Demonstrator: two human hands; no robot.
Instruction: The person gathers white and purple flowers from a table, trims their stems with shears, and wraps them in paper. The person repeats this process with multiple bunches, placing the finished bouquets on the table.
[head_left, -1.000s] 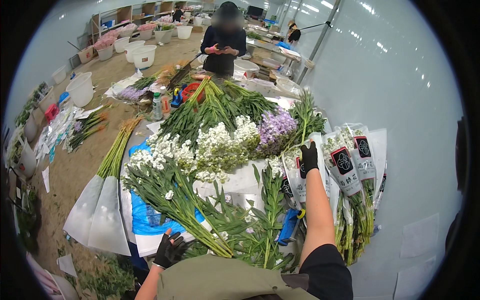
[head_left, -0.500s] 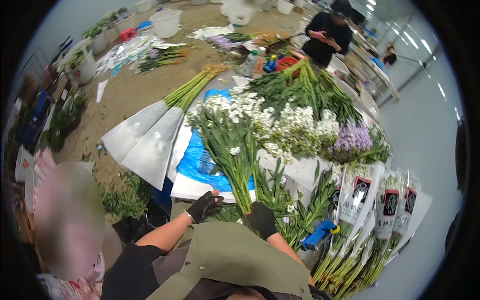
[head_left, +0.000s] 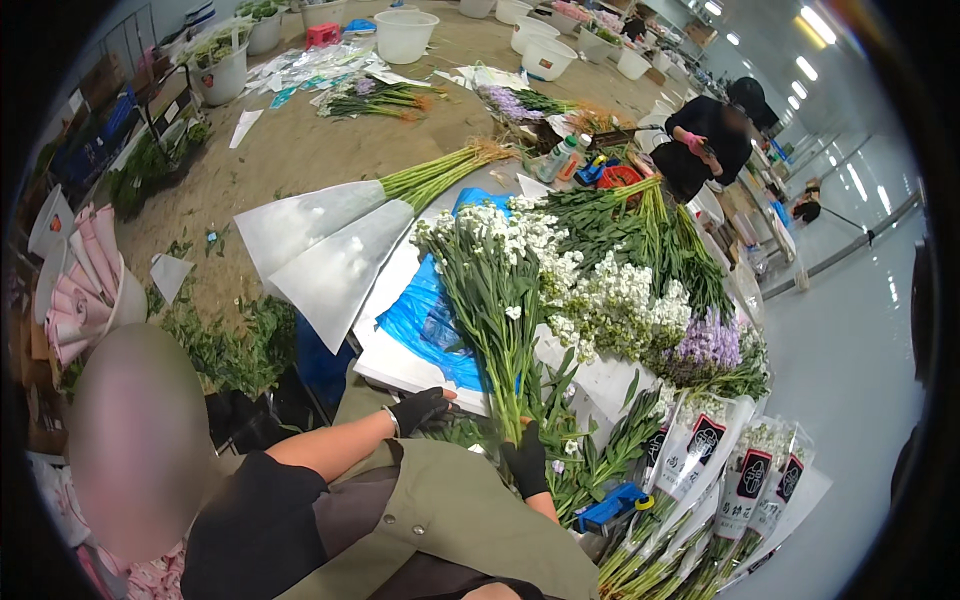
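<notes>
- A white tub (head_left: pixel 405 42) stands on the brown floor (head_left: pixel 330 155) at the top of the frame, left of centre.
- A red stool (head_left: pixel 322 36) sits just left of it.
- White and pale-blue scraps (head_left: pixel 315 75) litter the ground below the stool.
- A person in dark clothes (head_left: pixel 705 145), upper right, holds a small dark object.
- Pink rolled bundles (head_left: pixel 85 305) fill a pale bin (head_left: pixel 131 300) at the left edge.
- Leafy cuttings (head_left: pixel 225 340) lie beside that bin.
- Bright ceiling lights (head_left: pixel 818 24) run along the upper right.
</notes>
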